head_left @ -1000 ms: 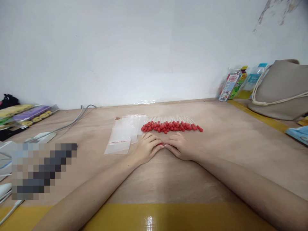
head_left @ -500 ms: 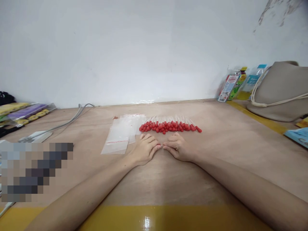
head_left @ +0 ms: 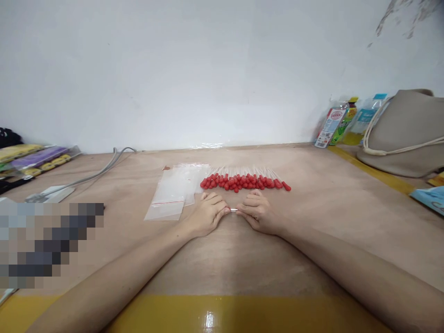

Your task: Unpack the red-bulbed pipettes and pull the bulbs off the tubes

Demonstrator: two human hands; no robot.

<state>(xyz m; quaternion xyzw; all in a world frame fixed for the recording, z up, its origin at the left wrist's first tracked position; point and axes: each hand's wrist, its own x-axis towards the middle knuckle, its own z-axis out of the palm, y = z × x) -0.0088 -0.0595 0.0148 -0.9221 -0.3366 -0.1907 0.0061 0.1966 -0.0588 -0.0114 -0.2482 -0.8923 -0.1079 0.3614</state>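
My left hand (head_left: 208, 213) and my right hand (head_left: 258, 212) face each other low over the table, each pinching one end of a thin pale tube (head_left: 234, 210). A short, shiny length of it shows between the fingertips; a trace of red is at the left fingers, and the ends are hidden. Just beyond lies a row of thin, clear-looking tubes with red bulb-like ends (head_left: 243, 181), resembling droppers, red ends towards me. Left of that row, flat clear plastic bags (head_left: 169, 194) overlap, close to my left hand.
A grey cable (head_left: 100, 173) and colourful packages (head_left: 38, 159) are at the left, near a blurred-out patch. Bottles (head_left: 369, 118), a carton (head_left: 331, 127) and a beige bag (head_left: 405, 129) stand at the back right. A wall (head_left: 222, 69) closes the far side.
My hands have drawn slightly apart, so more of the thin tube shows between the fingertips. The row of red-ended tubes and the bags stay put.
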